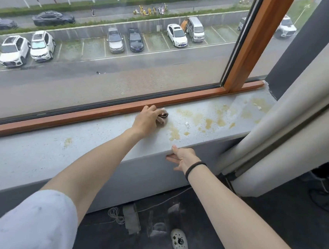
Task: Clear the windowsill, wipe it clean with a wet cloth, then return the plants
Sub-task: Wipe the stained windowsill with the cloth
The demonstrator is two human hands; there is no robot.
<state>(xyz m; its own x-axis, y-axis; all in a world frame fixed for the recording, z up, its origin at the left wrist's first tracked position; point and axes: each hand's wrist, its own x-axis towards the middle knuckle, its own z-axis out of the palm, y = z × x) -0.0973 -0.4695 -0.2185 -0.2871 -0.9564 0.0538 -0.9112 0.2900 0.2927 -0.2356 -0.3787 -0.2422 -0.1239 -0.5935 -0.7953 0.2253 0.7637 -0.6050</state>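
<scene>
Now | left hand (pixel 147 118) grips cloth (pixel 162 116) on windowsill (pixel 95 136) | right hand (pixel 183 158) open on sill edge | no legible writing

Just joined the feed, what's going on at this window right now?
A person is wiping the windowsill. The left hand presses a balled-up cloth against the sill near the wooden window frame, while the right hand braces on the sill's front edge. Yellowish stains still cover the right part of the sill. No plants are in view.
</scene>
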